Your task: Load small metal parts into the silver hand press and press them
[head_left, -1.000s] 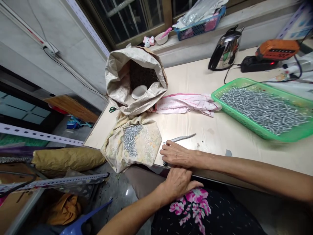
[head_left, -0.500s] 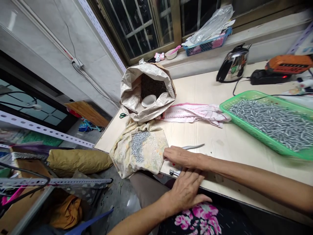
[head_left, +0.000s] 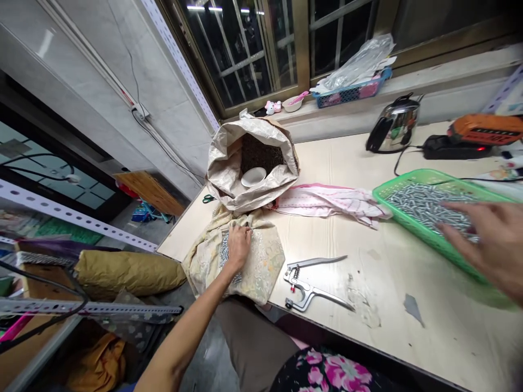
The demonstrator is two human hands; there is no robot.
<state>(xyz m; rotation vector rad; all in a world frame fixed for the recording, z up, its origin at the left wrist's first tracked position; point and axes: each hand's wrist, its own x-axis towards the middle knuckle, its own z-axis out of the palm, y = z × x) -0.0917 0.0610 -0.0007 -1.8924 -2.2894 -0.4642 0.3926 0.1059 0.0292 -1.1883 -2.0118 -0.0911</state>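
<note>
My left hand rests on a small pile of silver screws lying on a patterned beige cloth. Its fingers are bunched together, and what is between them, if anything, is hidden. On the right, my right hand hovers at a green plastic basket full of more silver metal pieces. Those fingers are spread and slightly blurred, with nothing seen in them. Between the hands, metal snap pliers lie with handles apart near the table's front edge, touched by neither hand.
Behind the cloth stands an open woven sack of dark material with a white bowl inside. A pink-and-white cloth stretches right from it. A kettle and an orange battery on a charger stand at the back right.
My hands were together over the pliers and have parted. The left moved onto the screw pile, the right swung to the green basket. The pliers now lie uncovered on the table.
</note>
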